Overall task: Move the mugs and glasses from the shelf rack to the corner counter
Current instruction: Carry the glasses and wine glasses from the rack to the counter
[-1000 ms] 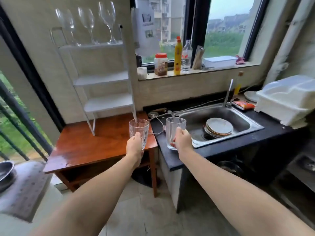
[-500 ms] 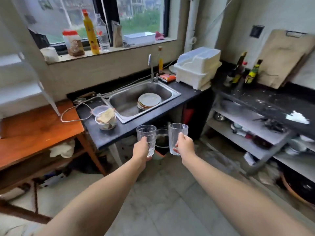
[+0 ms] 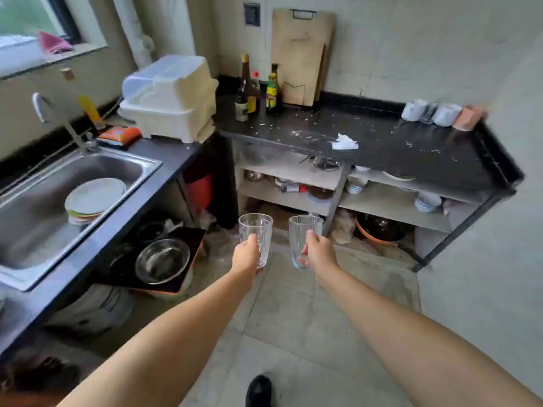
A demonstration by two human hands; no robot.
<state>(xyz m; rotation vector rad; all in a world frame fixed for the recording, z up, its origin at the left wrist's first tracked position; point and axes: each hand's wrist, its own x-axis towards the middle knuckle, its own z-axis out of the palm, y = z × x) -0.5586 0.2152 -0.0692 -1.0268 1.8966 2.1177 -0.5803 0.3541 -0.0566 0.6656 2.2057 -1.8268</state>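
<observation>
Two clear glasses held upright out in front, side by side, not touching; both over the floor, short of the corner counter.
Left hand wraps the lower half of the patterned glass, fingers curled round it; right hand grips the smooth glass the same way, thumb on the near side; both glasses look empty.
Corner counter is a black slab with white specks and smears; a crumpled white scrap lies near its middle; at the far right end, against the wall, a row of cups stands close together, white ones, a clear one between them and a pinkish one at the end, blurred.
Back left of that counter: a cluster of bottles, just beside a wooden cutting board leaning upright on the wall.
Open shelves under the counter hold bowls and small items; a dark pan sits on the floor below.
Left of the corner: a white lidded dish box on the sink counter; an orange packet just beside it.
Steel sink at far left with a stack of plates inside; tap behind it.
Below the sink counter, a metal bowl sits on a dark tray.
A dark shoe shows on the floor tiles at the bottom edge.
</observation>
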